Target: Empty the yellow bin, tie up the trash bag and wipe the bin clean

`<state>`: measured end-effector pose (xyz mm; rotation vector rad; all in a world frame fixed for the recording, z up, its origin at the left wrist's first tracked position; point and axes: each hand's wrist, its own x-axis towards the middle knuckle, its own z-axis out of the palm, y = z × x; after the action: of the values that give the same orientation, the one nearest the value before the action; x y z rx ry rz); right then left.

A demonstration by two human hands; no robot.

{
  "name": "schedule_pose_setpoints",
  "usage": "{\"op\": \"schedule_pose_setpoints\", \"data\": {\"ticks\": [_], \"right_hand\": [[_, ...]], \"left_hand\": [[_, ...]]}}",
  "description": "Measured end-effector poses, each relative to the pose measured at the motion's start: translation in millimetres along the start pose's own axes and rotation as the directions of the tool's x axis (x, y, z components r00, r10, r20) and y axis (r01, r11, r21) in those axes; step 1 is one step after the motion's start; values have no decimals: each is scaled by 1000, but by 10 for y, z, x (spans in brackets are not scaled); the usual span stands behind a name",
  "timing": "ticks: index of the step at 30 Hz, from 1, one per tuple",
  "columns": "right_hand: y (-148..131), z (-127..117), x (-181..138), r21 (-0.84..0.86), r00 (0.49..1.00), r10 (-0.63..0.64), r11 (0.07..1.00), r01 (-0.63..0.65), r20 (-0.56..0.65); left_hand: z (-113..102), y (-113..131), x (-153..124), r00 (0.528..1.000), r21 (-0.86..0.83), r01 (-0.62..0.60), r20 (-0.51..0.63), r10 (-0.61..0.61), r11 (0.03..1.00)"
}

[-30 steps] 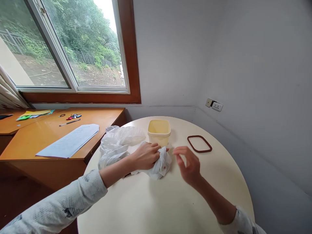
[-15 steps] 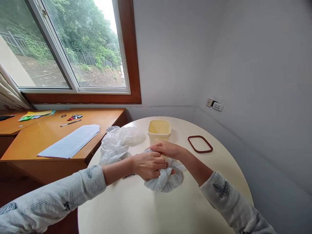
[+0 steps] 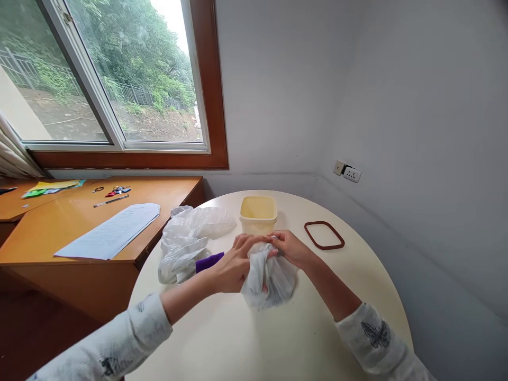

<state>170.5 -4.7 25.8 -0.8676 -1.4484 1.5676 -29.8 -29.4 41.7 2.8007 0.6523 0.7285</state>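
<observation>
Both hands grip one white plastic bag (image 3: pixel 270 278) bunched up on the round cream table (image 3: pixel 238 338). My left hand (image 3: pixel 232 264) clutches its left side, fingers curled round the gathered top. My right hand (image 3: pixel 291 247) pinches the top from the right, fingers closed. A purple object (image 3: pixel 209 261) shows just left of my left hand. Behind the hands stands an open pale yellow tub (image 3: pixel 258 213).
A second crumpled plastic bag (image 3: pixel 190 235) lies at the table's left. A brown rectangular seal ring (image 3: pixel 324 235) lies at the right. The wooden desk (image 3: pixel 51 233) at left holds papers (image 3: pixel 109 232), a pen and small items. A wall socket (image 3: pixel 348 172) sits by the corner.
My right hand came in from open air to pinch the bag's top. The bag was gathered upward, and the purple object came into view beside my left hand.
</observation>
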Motion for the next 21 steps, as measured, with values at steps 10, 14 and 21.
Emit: {"op": "schedule_pose_setpoints", "data": {"ticks": [10, 14, 21], "right_hand": [[26, 66, -361, -405, 811, -446, 867, 288, -378], [-183, 180, -471, -530, 819, -512, 784, 322, -259], [-293, 345, -431, -532, 878, -451, 789, 307, -162]], "left_hand": [[583, 19, 100, 717, -851, 280, -123, -686, 445], [529, 61, 222, 702, -831, 327, -105, -704, 450], [472, 59, 302, 843, -687, 295, -140, -519, 664]]}}
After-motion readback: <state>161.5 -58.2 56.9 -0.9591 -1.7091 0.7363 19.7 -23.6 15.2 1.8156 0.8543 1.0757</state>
